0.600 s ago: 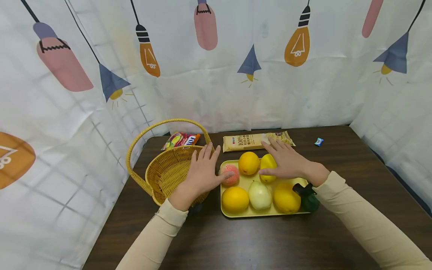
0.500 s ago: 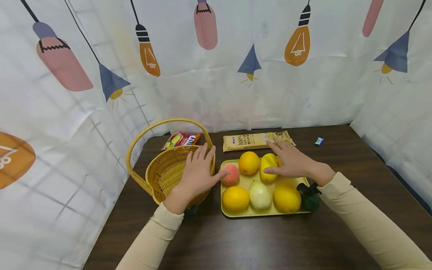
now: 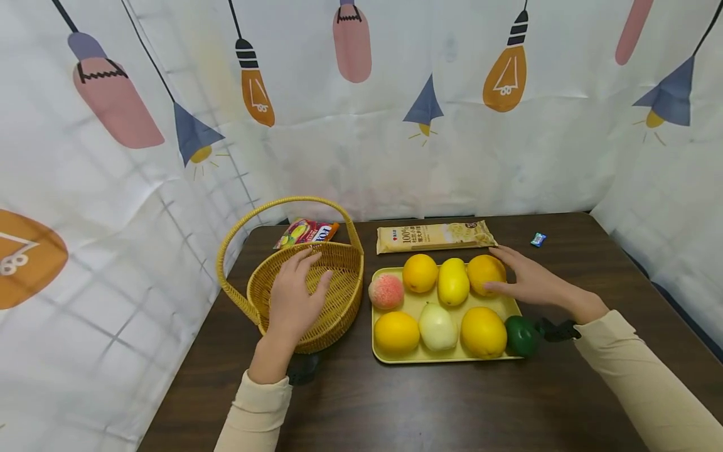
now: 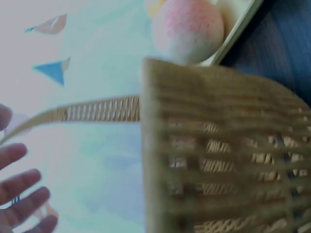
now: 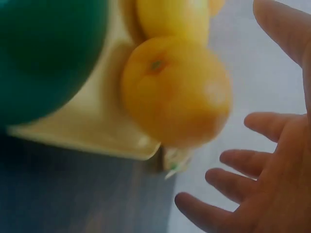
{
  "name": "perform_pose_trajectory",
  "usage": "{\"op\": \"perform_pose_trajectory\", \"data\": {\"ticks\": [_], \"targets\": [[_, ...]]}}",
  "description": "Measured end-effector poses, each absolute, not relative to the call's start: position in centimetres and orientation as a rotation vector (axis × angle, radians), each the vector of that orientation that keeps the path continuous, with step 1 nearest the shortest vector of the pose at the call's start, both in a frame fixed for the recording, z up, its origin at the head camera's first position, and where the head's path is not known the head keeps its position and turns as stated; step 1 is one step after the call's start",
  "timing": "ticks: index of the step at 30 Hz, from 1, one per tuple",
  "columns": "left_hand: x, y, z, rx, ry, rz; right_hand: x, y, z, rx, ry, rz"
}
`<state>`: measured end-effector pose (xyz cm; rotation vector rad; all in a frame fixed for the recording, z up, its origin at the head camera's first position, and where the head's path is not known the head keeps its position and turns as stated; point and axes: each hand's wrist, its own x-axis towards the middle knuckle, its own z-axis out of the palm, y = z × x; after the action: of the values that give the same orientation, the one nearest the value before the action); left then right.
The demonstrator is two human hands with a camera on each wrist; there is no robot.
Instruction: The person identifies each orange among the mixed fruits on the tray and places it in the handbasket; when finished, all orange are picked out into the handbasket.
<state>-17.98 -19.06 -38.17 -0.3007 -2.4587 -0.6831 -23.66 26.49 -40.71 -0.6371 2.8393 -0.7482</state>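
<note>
The left hand (image 3: 294, 298), fingers spread, is by a golden woven basket (image 3: 350, 309) with an arched handle; the right hand (image 3: 533, 281), also spread, is beside a round orange (image 3: 484, 271), green-dimpled, in the yellow tray's (image 3: 415, 305) far right corner

Bright, even light fills the head view. Left wrist washes pale and bluish, basket (image 4: 218, 107) blurring; right wrist runs dimmer, green fruit (image 5: 43, 53) soft.

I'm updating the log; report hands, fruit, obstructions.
Left hand open over basket. Right hand open beside rear-right orange. Orange on tray, unheld. Nothing visible between it and right hand.
</note>
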Motion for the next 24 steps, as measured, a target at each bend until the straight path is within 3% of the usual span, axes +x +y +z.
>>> {"op": "perform_pose_trajectory", "data": {"ticks": [8, 16, 24], "targets": [[-16.6, -22.3, -38.7, -0.207, -1.935, -0.824, -24.1, 28.1, -42.6, -0.653, 2.812, -0.923], [-15.7, -22.2, -37.9, -0.021, -1.354, -0.823, -25.0, 28.2, -43.4, -0.617, 2.806, -1.01], [-15.0, -23.6, -39.0, 0.186, -1.327, -1.025, -25.8, 28.0, -43.8, -0.666, 2.757, -1.029]]}}
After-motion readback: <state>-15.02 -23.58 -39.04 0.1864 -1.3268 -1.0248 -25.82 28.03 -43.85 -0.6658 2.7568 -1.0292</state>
